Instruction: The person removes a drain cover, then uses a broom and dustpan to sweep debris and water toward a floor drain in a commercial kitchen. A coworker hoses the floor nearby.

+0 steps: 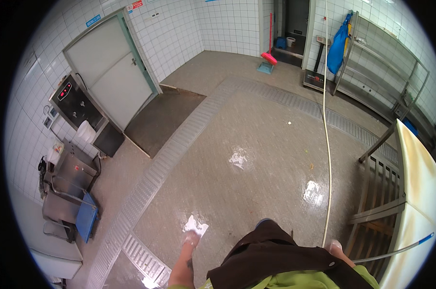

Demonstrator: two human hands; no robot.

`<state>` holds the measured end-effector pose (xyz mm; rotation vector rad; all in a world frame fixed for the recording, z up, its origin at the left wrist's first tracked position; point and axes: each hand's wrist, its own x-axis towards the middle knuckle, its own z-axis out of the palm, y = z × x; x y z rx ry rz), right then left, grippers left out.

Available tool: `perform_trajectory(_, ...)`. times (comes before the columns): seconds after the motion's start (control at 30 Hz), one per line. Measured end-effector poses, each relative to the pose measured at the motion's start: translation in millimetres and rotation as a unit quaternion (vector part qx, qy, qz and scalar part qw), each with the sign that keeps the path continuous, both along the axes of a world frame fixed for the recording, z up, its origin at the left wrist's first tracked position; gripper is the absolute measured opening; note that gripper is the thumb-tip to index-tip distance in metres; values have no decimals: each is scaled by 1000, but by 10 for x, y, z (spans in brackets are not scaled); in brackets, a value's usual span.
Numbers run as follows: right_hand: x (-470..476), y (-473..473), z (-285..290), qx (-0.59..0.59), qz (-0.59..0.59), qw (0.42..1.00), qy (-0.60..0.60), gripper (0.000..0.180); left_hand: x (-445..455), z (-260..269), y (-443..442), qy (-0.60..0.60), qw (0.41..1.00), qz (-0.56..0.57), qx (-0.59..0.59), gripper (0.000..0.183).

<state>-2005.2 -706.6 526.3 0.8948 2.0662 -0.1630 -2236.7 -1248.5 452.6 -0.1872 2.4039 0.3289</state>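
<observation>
My left hand [191, 238], in what looks like a thin clear glove, hangs low over the wet floor. A bright white patch lies at its fingertips; I cannot tell whether that is a held flat thing or glare. My right hand [334, 246] is beside my dark apron [265, 258], its fingers curled at the lower part of a long cream hose [327, 155]. That hose runs up across the floor and out at the top. Past my right forearm, a thin grey rod or tube [387, 257] with a blue end reaches over the white tabletop [422, 180].
Grated drain channels [160, 171] cross the floor [218, 155]. On the left stand a blue-topped trolley [86, 218], a water dispenser [77, 104] and a door [111, 61]. Farther off are a red broom [269, 57], a platform scale [314, 80] and metal shelving [376, 77]. A slatted table frame [378, 213] borders my right.
</observation>
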Motion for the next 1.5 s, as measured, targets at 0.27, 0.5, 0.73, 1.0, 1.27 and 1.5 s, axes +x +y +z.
perform_trajectory(0.27, -1244, 247, -528, -16, -49, 998, -39, 34, -1796, 127, 983, 78, 990, -101, 51, 33)
perform_trajectory(0.5, -4017, 416, -16, -32, 189, 979, 68, 27, -2010, -59, 666, -180, 965, -188, -25, 35)
perform_trajectory(0.73, -6477, 26, 337, -86, 276, 903, 319, 26, -2697, -211, 496, -172, 983, 68, -7, 36)
perform_trajectory(1.0, -7023, 681, -233, -63, 178, 977, 101, 32, -4851, -361, 759, -111, 994, 19, 14, 36)
perform_trajectory(1.27, -5805, 1430, -1398, -59, -56, 995, -57, 28, -8049, 269, 2288, 95, 982, -158, -28, 33)
perform_trajectory(1.5, -7737, 1992, -1214, -125, 136, 981, -61, 26, -8883, 9, 2921, 33, 974, -221, -25, 36)
